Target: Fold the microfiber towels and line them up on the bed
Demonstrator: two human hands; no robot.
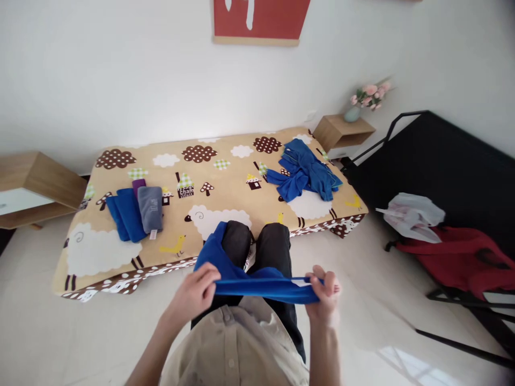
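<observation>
A blue cloth (261, 287) is stretched between my two hands above my lap, and part of it lies over my left thigh. My left hand (199, 289) grips its left end with the fingers closed. At its right end, near a white label, my right hand (323, 292) is closed on the cloth. On the bed (225, 187) at the left lie rolled blue cloths (131, 214), a purple roll (139, 185) and a grey rolled cloth (150, 209). A loose heap of blue cloths (308, 169) lies at the bed's right end.
Wooden nightstands (38, 182) stand at both ends of the bed, the right one with a flower vase (352, 113). At the right, a black folding frame bed (434, 155) holds a plastic bag (412, 216) and a red bag (462, 260).
</observation>
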